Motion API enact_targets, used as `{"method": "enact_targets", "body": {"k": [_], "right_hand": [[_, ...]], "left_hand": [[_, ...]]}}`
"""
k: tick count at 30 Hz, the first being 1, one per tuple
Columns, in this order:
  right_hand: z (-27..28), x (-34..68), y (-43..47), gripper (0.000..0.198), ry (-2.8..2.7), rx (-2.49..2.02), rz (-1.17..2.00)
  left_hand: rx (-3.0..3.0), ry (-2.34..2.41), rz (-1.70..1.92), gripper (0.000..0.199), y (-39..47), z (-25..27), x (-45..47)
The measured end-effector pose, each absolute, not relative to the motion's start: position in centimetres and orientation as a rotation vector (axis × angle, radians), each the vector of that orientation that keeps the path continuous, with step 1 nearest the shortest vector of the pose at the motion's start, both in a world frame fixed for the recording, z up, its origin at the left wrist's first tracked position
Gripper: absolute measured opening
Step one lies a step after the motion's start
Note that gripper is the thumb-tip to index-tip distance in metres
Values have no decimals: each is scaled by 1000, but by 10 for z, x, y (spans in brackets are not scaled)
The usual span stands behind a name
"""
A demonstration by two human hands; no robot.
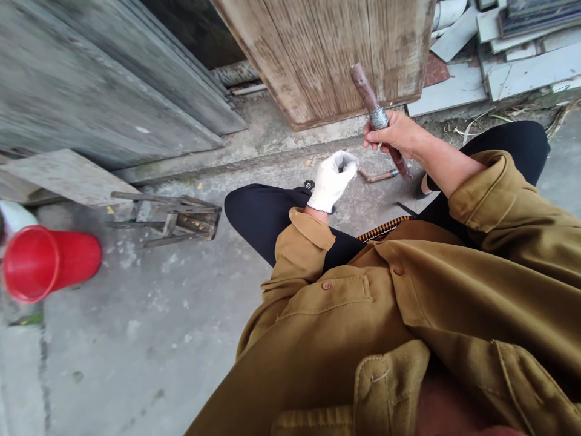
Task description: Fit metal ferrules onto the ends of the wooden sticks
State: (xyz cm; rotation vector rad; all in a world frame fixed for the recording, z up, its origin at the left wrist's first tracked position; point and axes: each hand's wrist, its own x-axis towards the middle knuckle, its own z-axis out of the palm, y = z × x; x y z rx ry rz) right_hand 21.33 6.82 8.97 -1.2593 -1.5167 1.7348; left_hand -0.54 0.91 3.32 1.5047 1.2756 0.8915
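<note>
My right hand (pixel 394 136), bare, is wrapped round a brown wooden stick (pixel 364 88) that tilts up and to the left. Grey wire (pixel 378 117) is coiled tightly about the stick's middle, just above my fingers. In a white knitted glove, my left hand (pixel 333 178) is closed with its fingertips curled together, to the left of the stick and apart from it. Whatever those fingers may pinch is too small to make out. A shorter bent brown piece (pixel 377 177) lies on the ground between my knees, below the stick.
Ahead leans a weathered wooden panel (pixel 327 54). White boards and tiles (pixel 535 69) are stacked at the far right. To my left are a small wooden stool (pixel 188 219) lying on its side and a red bucket (pixel 75 257). Grey wooden doors (pixel 122 85) stand behind them.
</note>
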Motion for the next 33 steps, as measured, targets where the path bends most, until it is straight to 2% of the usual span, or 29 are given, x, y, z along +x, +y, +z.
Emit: {"method": "enact_targets", "body": {"k": [7,13,16,19,23,26,28,30,32,33], "right_hand": [[73,222,68,35,-1435,-1241,1670],[82,241,69,29,-1390,-1334,1590],[88,255,69,25,-1390,-1400,1591],[89,266,66,25,-1352,-1432,1548],[84,274,60,27,-1228,-1521,1461],[81,279,52,26,-1103,-1579,1461],[81,283,46,24,-1001,-1584,1468],[84,288,39,21,-898,-1572,1447],[91,290,34,19,-819,-1554,1409],[96,290,31,18,-794,-1545,1403]], "left_hand": [[1916,1416,849,11,22,43,3],[2183,1264,757,10,53,49,24],[2209,1138,803,20,77,39,35],[2181,1017,874,31,96,26,48],[2020,914,990,30,100,9,69],[1695,1023,1166,35,99,-18,87],[1406,1176,1200,31,101,-52,96],[1324,1332,992,22,102,-95,101],[1497,1455,527,20,97,-139,104],[1587,1503,248,27,92,-158,104]]}}
